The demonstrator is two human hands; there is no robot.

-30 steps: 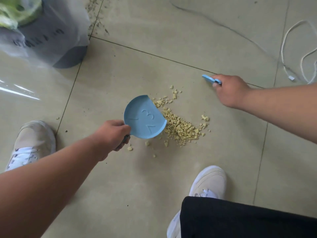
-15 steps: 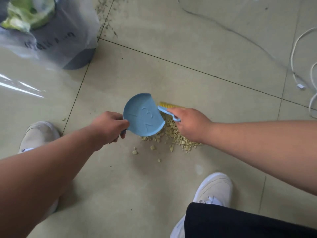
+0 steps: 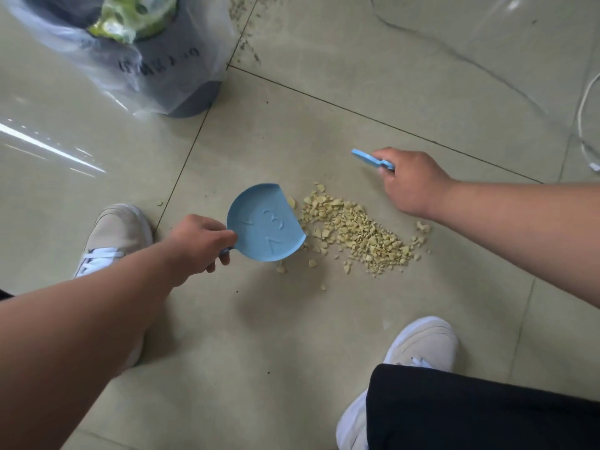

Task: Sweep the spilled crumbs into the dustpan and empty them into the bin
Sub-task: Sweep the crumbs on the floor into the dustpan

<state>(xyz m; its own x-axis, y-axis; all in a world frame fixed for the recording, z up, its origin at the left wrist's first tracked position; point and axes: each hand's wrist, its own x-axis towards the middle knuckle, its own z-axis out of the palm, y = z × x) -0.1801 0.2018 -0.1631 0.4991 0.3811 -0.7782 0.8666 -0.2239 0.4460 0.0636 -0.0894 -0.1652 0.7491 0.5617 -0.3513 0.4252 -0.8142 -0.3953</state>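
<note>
A small blue dustpan (image 3: 264, 224) rests tilted on the tiled floor, its underside facing me and its open edge toward the crumbs. My left hand (image 3: 194, 245) grips its handle. A pile of yellow crumbs (image 3: 355, 233) lies just right of the pan, with a few stray bits below it. My right hand (image 3: 410, 181) holds a small blue brush (image 3: 370, 158) beyond the pile's far right side, lifted off the crumbs; its bristles are hidden. The grey bin (image 3: 168, 60), lined with a clear bag, stands at the far left.
My two pale shoes (image 3: 113, 237) (image 3: 422, 347) flank the spot. A white cable (image 3: 584, 125) lies at the right edge. Dirt specks (image 3: 246, 37) lie along the tile joint by the bin. A clear plastic sheet (image 3: 48, 138) covers the floor at left.
My right hand has drawn the brush back from the dustpan's edge to the far right of the pile. The crumbs now lie uncovered. The dustpan has stayed in place.
</note>
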